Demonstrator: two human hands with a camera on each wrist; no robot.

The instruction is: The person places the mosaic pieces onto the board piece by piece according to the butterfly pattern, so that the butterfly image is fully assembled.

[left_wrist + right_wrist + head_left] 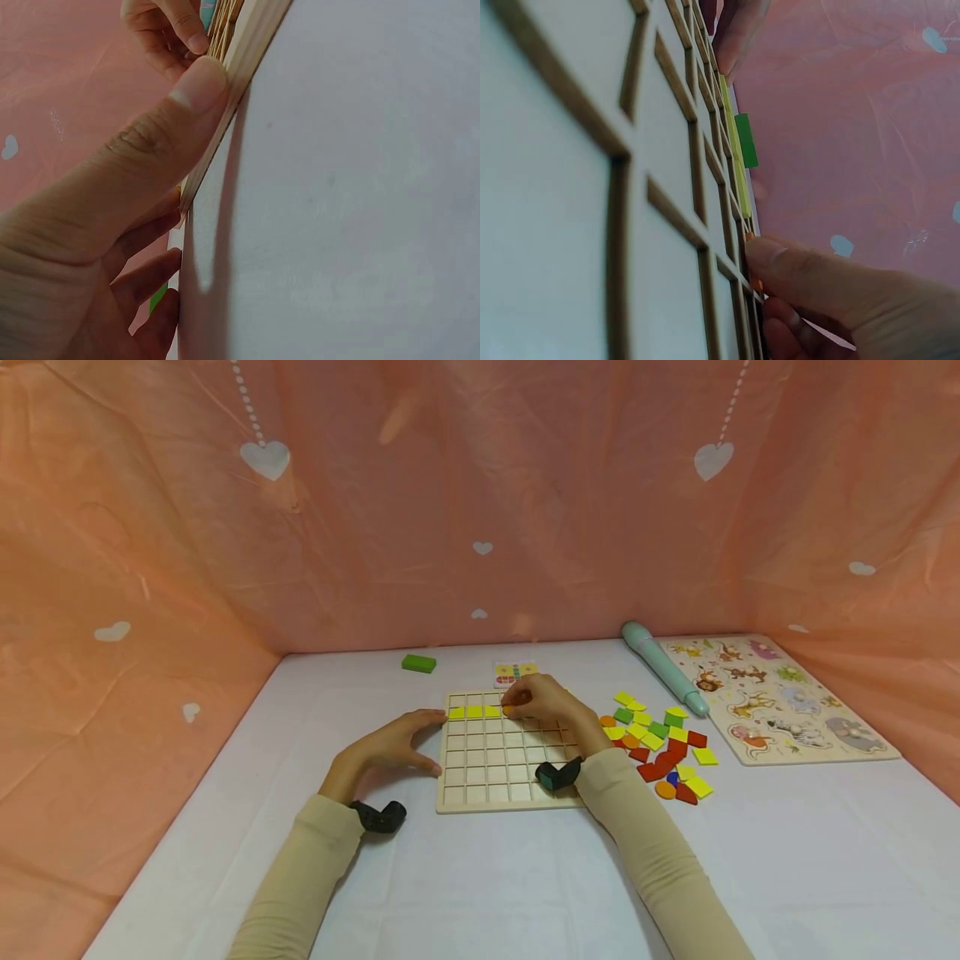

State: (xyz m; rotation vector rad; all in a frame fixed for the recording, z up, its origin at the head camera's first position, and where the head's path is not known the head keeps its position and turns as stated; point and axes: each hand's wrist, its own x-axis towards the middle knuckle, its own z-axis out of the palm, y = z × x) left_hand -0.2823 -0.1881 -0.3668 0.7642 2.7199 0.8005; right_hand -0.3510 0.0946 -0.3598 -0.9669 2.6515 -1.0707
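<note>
A wooden grid board lies flat on the white cloth, with yellow squares side by side in its far row. My right hand pinches an orange piece at the cell right of them; the right wrist view shows that orange piece under the thumb of my right hand. At the board's left edge, my left hand has its fingers spread, and in the left wrist view the thumb of this left hand touches the board's wooden edge.
Loose red, yellow, green, orange and blue pieces lie right of the board. Beyond them are a mint-green pen-like stick and an animal picture board. A small patterned card and a green block sit behind the grid.
</note>
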